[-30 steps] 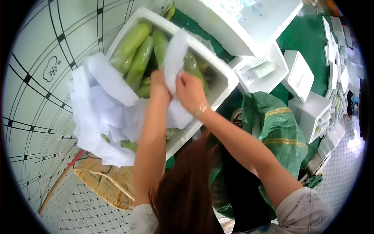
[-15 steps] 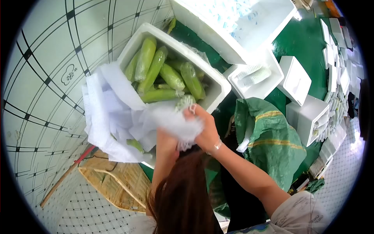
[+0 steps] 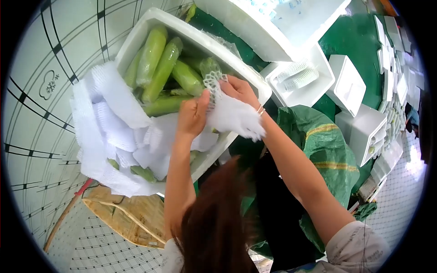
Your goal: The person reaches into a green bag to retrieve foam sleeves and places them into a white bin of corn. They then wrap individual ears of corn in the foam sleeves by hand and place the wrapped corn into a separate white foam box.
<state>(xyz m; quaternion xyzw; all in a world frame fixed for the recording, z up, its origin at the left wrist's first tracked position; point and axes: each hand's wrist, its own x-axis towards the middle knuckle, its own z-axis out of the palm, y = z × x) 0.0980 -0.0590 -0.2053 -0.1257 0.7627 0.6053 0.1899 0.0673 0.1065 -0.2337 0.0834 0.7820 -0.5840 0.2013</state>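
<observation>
A white foam net sleeve (image 3: 232,113) is stretched between my two hands. My left hand (image 3: 193,114) is closed on its left edge, thumb up. My right hand (image 3: 240,91) grips the opposite edge, and the sleeve's loose end hangs below it. The spread mesh mouth meets the end of a film-wrapped long green vegetable (image 3: 210,67) in the white foam box (image 3: 200,38). More wrapped green vegetables (image 3: 152,54) lie in the box beyond my hands. A heap of white foam net sleeves (image 3: 114,127) covers the box's near left corner.
A larger white foam box (image 3: 255,32) stands at the back, beside a smaller one (image 3: 321,75) holding a netted item. To the right is a green woven sack (image 3: 318,154). A tan sack (image 3: 123,214) lies at lower left, near a tiled wall.
Both hands have moved up and farther over the box with the foam net sleeve. Its mouth is now spread wider, at the green vegetable's end. The view has shifted slightly.
</observation>
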